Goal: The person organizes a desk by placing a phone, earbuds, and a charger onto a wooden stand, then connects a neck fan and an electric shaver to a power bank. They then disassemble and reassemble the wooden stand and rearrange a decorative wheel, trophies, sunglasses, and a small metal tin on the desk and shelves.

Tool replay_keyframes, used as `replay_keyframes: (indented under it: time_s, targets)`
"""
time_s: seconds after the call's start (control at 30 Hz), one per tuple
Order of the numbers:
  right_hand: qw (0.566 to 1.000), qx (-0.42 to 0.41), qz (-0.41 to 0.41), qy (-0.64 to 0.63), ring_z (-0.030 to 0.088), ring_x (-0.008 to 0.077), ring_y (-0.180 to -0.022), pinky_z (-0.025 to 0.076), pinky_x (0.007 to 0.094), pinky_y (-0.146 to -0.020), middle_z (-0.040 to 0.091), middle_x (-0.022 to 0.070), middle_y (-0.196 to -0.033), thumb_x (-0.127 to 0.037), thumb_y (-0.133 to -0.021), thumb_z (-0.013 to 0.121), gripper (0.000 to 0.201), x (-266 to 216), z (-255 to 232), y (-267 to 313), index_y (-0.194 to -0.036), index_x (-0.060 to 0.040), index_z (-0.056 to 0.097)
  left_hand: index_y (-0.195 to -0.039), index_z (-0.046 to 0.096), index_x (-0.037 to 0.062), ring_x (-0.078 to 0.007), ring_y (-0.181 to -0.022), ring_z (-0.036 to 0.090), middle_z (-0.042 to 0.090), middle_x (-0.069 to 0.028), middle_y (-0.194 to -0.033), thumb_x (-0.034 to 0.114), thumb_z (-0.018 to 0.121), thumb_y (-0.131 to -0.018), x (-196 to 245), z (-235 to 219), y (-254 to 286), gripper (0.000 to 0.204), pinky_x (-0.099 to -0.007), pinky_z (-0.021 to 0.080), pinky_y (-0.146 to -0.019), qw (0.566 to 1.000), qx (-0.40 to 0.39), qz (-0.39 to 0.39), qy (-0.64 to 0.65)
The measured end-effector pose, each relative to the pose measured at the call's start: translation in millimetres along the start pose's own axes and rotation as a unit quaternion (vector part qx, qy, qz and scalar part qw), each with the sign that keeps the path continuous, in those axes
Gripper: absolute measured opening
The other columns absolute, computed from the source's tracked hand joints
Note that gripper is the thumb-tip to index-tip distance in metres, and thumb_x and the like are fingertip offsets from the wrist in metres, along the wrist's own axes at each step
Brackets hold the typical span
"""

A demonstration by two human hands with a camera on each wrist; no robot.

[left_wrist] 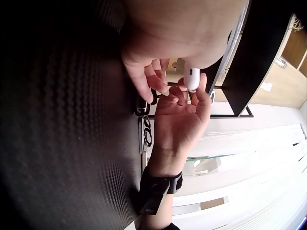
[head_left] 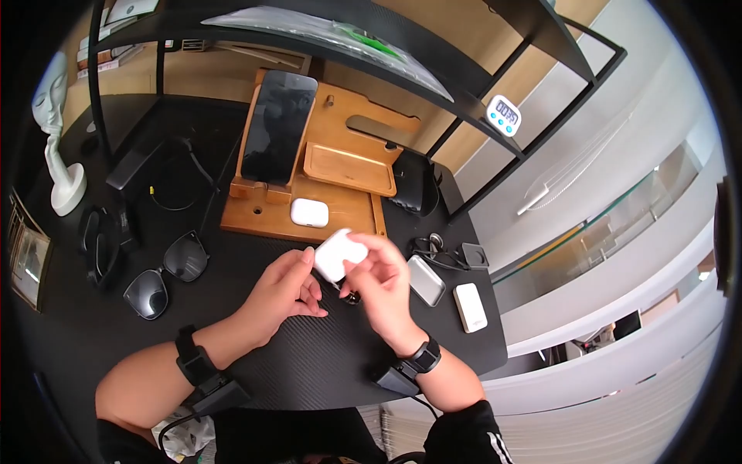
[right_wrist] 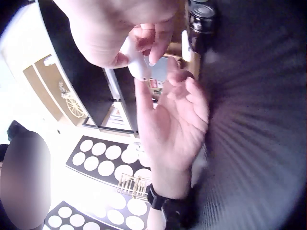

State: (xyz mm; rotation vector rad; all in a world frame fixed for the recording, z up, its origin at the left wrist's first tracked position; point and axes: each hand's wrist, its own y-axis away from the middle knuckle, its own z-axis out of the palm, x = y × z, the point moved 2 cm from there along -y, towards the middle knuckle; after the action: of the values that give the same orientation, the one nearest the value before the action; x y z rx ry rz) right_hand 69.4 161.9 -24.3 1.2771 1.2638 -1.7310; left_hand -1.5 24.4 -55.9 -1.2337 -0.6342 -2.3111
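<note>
Black textured worktop (head_left: 309,363). Directly on it: dark sunglasses (head_left: 176,262) and white sculpture (head_left: 68,189) leftward, wooden stand (head_left: 267,219) behind, shallow white tray (head_left: 427,281) beside white rectangular block (head_left: 470,308) rightward.

This appears to be a personal desk area, though whether in a home or an office is unclear. A black textured desktop (head_left: 309,356) sits under a black-framed shelving unit (head_left: 549,35). A tan wooden stand (head_left: 332,124) bearing a black smartphone (head_left: 278,127), dark-lensed sunglasses (head_left: 185,257), a white sculpted face figurine (head_left: 68,189) and a white digital timer (head_left: 504,116) show it.
</note>
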Motion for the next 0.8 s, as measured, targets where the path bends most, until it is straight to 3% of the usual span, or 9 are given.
replay_keyframes:
  time_s: [0.13, 0.2, 0.33, 0.5, 0.63, 0.8]
  targets:
    - [0.986, 0.097, 0.069, -0.114, 0.052, 0.0078, -0.063, 0.05, 0.0239, -0.056, 0.06, 0.0045, -0.089, -0.004, -0.09, 0.051, 0.027, 2, -21, -25, -0.116, -0.0067, 0.05, -0.107, 0.048, 0.0045, -0.012, -0.064, 0.055, 0.052, -0.0059, -0.074, 0.037, 0.037, -0.099, -2, 0, -1, 0.035, -0.0367, 0.056, -0.069, 1.0, -0.007, -0.001, -0.007]
    - [0.975, 0.147, 0.126, -0.108, 0.049, 0.0055, -0.058, 0.05, 0.0228, -0.052, 0.054, -0.0005, -0.076, -0.005, -0.088, 0.056, 0.025, 14, -30, -37, -0.113, -0.0067, 0.052, -0.106, 0.048, 0.0041, -0.0119, -0.064, 0.055, 0.052, -0.006, -0.074, 0.036, 0.037, -0.099, -5, -1, -3, 0.034, -0.0364, 0.056, -0.069, 1.0, -0.011, 0.007, -0.012]
    - [0.969, 0.17, 0.181, -0.017, 0.05, 0.0059, -0.056, 0.05, 0.0229, -0.052, 0.055, 0.0004, -0.072, -0.007, -0.086, 0.061, 0.025, 32, -40, -52, -0.109, -0.0074, 0.051, -0.105, 0.049, 0.0035, -0.0114, -0.064, 0.054, 0.051, -0.0058, -0.075, 0.034, 0.038, -0.099, -4, 1, -2, 0.033, -0.0355, 0.056, -0.069, 1.0, -0.017, 0.004, -0.017]
    - [0.97, 0.132, 0.183, 0.089, 0.051, 0.005, -0.055, 0.05, 0.0209, -0.043, 0.054, 0.0004, -0.07, -0.009, -0.086, 0.062, 0.025, 33, -31, -69, -0.108, -0.0059, 0.051, -0.105, 0.049, 0.0033, -0.0107, -0.064, 0.054, 0.051, -0.0049, -0.075, 0.03, 0.039, -0.099, -6, -1, -4, 0.03, -0.0353, 0.056, -0.069, 1.0, -0.024, 0.008, -0.003]
    - [0.951, 0.068, 0.212, 0.214, 0.052, 0.008, -0.067, 0.05, 0.0216, -0.045, 0.054, 0.0037, -0.087, -0.015, -0.087, 0.059, 0.043, 31, -23, -77, -0.126, -0.0031, 0.044, -0.104, 0.05, 0.0034, -0.0105, -0.063, 0.054, 0.051, -0.0045, -0.075, 0.028, 0.04, -0.099, -9, -2, -6, 0.027, -0.0352, 0.056, -0.069, 1.0, -0.028, 0.011, 0.0]
    - [0.931, 0.015, 0.189, 0.311, 0.054, 0.0092, -0.068, 0.048, 0.0211, -0.044, 0.054, 0.0053, -0.086, -0.024, -0.087, 0.06, 0.046, 32, -17, -89, -0.124, -0.0004, 0.044, -0.103, 0.05, 0.0033, -0.0106, -0.063, 0.055, 0.051, -0.0044, -0.075, 0.026, 0.04, -0.098, -10, -1, -6, 0.025, -0.0346, 0.056, -0.068, 0.999, -0.031, 0.013, -0.003]
